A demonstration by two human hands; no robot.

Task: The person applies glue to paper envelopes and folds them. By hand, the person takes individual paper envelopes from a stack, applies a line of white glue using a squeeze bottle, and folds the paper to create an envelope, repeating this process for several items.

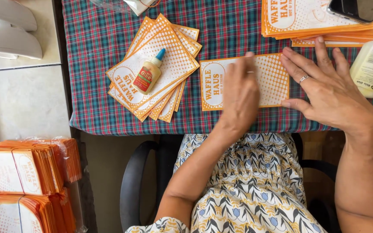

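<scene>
An orange and white paper sleeve (214, 82) lies flat on the plaid tablecloth (96, 39) near the table's front edge. My left hand (240, 92) lies flat on its middle, fingers together and blurred. My right hand (324, 88) rests on the sleeve's right edge with fingers spread and a ring on one finger. Neither hand grips anything.
A fanned pile of like sleeves (169, 73) lies to the left with a small glue bottle (149, 74) on top. Another stack (311, 19) at the back right bears a phone (357, 8). A pale bottle (371, 67) lies at right. Bundled sleeves (18, 172) stand on the floor.
</scene>
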